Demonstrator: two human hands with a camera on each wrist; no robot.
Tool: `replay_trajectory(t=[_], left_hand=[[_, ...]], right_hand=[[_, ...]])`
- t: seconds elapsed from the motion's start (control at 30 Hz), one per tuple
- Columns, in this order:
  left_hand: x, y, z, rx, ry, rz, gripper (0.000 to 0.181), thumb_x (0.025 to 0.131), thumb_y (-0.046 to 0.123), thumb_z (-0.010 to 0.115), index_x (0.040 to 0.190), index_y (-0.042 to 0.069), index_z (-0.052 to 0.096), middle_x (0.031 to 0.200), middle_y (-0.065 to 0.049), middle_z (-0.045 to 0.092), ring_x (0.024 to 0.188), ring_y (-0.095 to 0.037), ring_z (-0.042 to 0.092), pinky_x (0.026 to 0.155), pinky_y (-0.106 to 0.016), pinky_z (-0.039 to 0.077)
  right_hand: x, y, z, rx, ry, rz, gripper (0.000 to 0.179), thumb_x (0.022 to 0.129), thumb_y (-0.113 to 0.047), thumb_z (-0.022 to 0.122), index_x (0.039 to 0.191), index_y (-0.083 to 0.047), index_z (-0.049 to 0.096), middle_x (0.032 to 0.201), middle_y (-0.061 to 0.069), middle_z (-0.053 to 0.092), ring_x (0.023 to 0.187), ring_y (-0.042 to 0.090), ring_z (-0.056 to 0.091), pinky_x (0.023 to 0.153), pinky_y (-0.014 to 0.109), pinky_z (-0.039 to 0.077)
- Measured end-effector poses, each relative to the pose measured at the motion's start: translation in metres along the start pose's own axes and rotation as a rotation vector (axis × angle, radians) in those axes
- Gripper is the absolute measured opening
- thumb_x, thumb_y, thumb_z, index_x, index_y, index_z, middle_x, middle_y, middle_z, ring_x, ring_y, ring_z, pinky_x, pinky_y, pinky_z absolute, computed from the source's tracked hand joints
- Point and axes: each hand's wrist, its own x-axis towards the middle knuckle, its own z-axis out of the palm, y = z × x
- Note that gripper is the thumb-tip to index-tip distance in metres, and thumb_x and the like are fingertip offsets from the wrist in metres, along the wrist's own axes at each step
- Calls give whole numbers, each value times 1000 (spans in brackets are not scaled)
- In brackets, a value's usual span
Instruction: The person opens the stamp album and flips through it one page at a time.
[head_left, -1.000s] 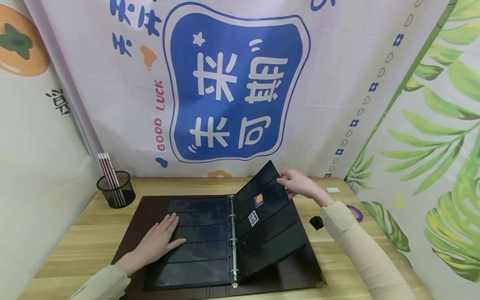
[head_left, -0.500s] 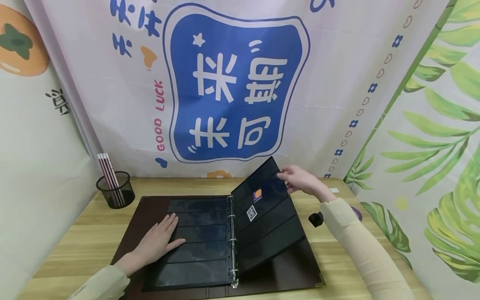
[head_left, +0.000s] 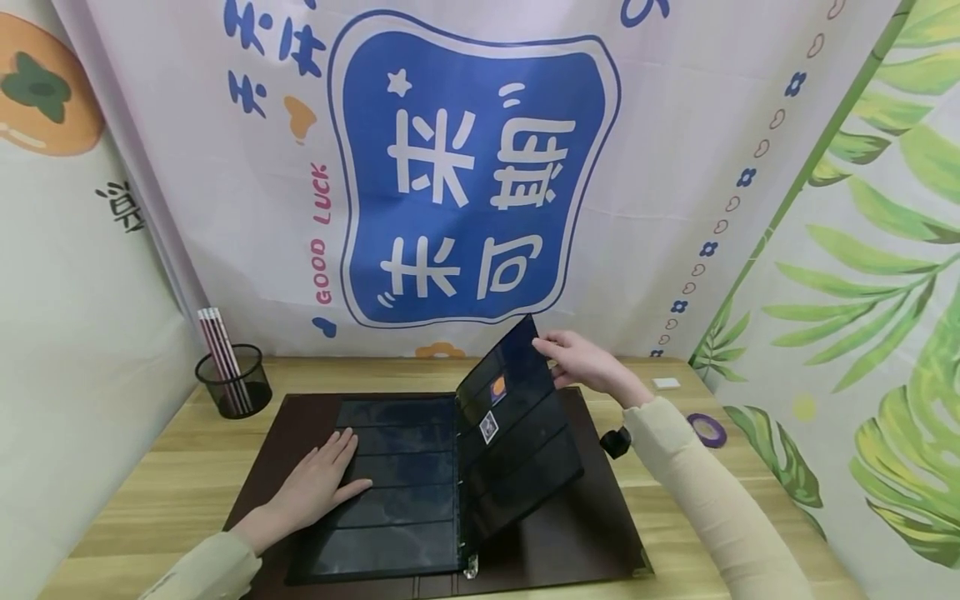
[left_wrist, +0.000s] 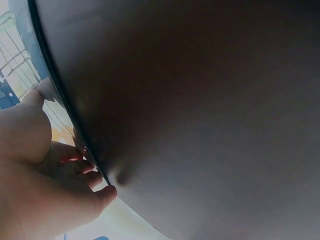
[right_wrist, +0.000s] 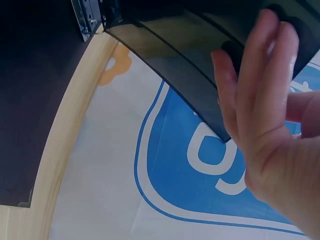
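Note:
A dark brown ring binder album [head_left: 577,533] lies spread out on the table, with black pocket pages. My left hand [head_left: 315,479] rests with extended fingers on the left page [head_left: 408,467]. With my right hand [head_left: 587,362] I pinch the outer edge of a right-hand album page [head_left: 517,454], which stands tilted up from the cover. In that page's pockets sit an orange-and-purple stamp [head_left: 498,388] and a grey-and-white stamp [head_left: 488,427]. The right wrist view shows straight fingers [right_wrist: 270,75] behind the raised page. The lifted page hides most of the metal rings.
A black mesh cup [head_left: 232,387] with several striped pencils [head_left: 221,354] stands at the back left. On the right lie a white eraser [head_left: 666,383] and a purple tape roll [head_left: 707,430]. Printed cloth [head_left: 652,208] hangs right behind the table.
My right hand has moved left, swinging the pinched page up and towards the rings, which it now mostly covers. More of the brown cover shows beneath. My left hand has stayed in place.

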Motion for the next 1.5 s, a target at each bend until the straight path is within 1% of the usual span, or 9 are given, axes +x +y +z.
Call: replay_trajectory(t=[0.13, 0.3, 0.37, 0.47, 0.73, 0.97, 1.1, 1.27, 1.5], left_hand=[[0, 0, -1, -5, -2, -1, 77, 92, 50, 62, 142, -7, 49, 150, -28, 45, 139, -46, 44, 107, -63, 39], [1, -2, 0, -29, -22, -1, 78, 92, 50, 62, 142, -8, 48, 150, -30, 44, 139, -47, 43, 107, -64, 39], [3, -2, -1, -42, -35, -4, 79, 92, 50, 63, 142, -8, 48, 150, -31, 43, 139, -47, 42, 107, -64, 39], [6, 1, -5, -64, -48, 1, 80, 91, 49, 65, 142, -10, 47, 149, -33, 43, 139, -49, 41, 107, -64, 39], [38, 33, -36, -284, -60, 32, 77, 96, 44, 62, 146, -9, 41, 153, -32, 38, 141, -49, 37, 110, -62, 38], [89, 90, -79, -572, -81, 69, 65, 102, 41, 53, 150, -2, 40, 151, -25, 46, 135, -41, 50, 107, -54, 45], [108, 125, -102, -718, -118, 57, 63, 102, 42, 52, 151, 4, 39, 154, -18, 45, 138, -36, 49, 109, -51, 45], [120, 156, -118, -760, -113, 56, 62, 102, 46, 50, 149, 6, 43, 145, -15, 55, 133, -31, 55, 108, -50, 46], [125, 169, -121, -756, -92, 47, 60, 102, 45, 51, 146, 4, 47, 138, -15, 60, 126, -29, 59, 105, -47, 50]], right_hand=[[-2, 6, 8, 93, -1, -71, 35, 109, -31, 34, 122, 0, 45, 97, 4, 42, 64, 9, 43, 60, 22, 45], [-9, 20, 17, 37, -37, -255, 46, 108, -25, 39, 149, -3, 36, 133, 18, 52, 110, 24, 61, 93, 35, 55], [-11, 27, 21, -2, -59, -322, 53, 107, -23, 43, 154, -4, 29, 152, 21, 42, 136, 33, 49, 109, 47, 47], [-14, 36, 26, -33, -85, -384, 61, 105, -22, 48, 158, -5, 21, 162, 21, 28, 148, 39, 31, 116, 56, 35], [-17, 43, 37, 44, -123, -410, 79, 100, -35, 58, 160, -8, 14, 165, 20, 19, 149, 43, 28, 117, 55, 33], [-13, 44, 44, 50, -138, -446, 86, 96, -43, 61, 160, -11, 14, 165, 18, 19, 149, 42, 29, 117, 54, 34], [-11, 43, 47, 57, -146, -471, 84, 96, -44, 61, 160, -14, 16, 165, 16, 20, 148, 41, 31, 116, 55, 35], [-9, 40, 51, 67, -152, -476, 87, 93, -46, 64, 160, -14, 17, 166, 14, 19, 149, 39, 31, 116, 56, 34], [-8, 36, 56, 58, -149, -493, 96, 90, -47, 66, 160, -9, 13, 166, 15, 17, 148, 41, 32, 112, 53, 41]])
